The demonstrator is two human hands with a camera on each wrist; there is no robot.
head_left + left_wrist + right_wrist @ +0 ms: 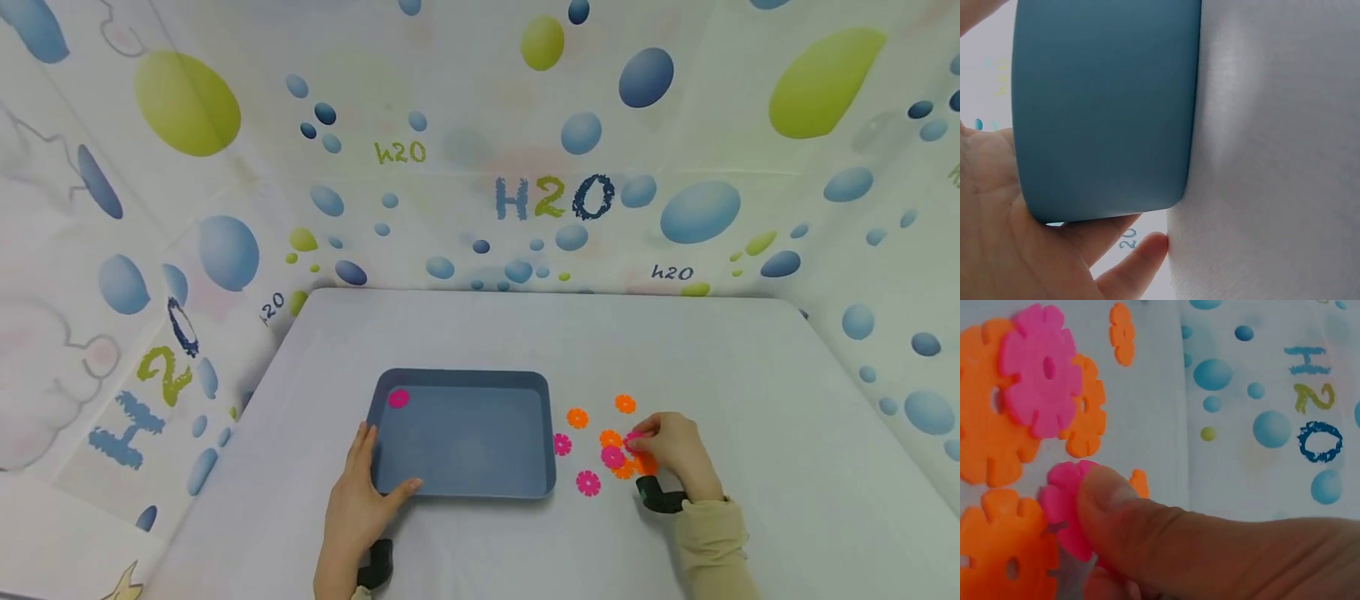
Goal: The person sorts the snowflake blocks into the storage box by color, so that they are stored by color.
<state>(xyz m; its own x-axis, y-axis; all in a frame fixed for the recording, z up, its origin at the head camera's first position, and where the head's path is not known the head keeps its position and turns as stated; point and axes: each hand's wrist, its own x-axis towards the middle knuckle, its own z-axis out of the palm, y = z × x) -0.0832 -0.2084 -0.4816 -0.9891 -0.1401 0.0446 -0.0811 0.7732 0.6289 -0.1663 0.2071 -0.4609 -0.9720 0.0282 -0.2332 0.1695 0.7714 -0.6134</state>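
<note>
Pinching: my right hand (675,446) has thumb and fingertips closed on a pink flower-shaped notched disc (1063,497), plastic by its look, tilted in my grasp; whether its lower edge touches the table I can't tell.
Bracing: my left hand (358,500) rests, not clenched, against the near-left corner of a shallow blue-grey rectangular tray (465,442), fingers stretched along its left wall, thumb tip at the near rim.
Pile at my pinch: just left of it, a second pink disc (612,457) overlaps orange flower-shaped notched discs (611,437); more orange shows right below my fingertips.
Loose orange: one disc (625,404) lies beyond my pinch, another (577,417) beyond and farther left.
Loose pink: one disc (588,483) sits left of my pinch and nearer me; another (562,444) is farther left, just beside the tray's right wall.
In the tray: a single pink disc (398,398), flat near the far-left corner, beyond my left thumb.
Wrists: a black device (378,565) at my left, another (660,497) at my right.
Beneath my hands: a white table (750,375).
</note>
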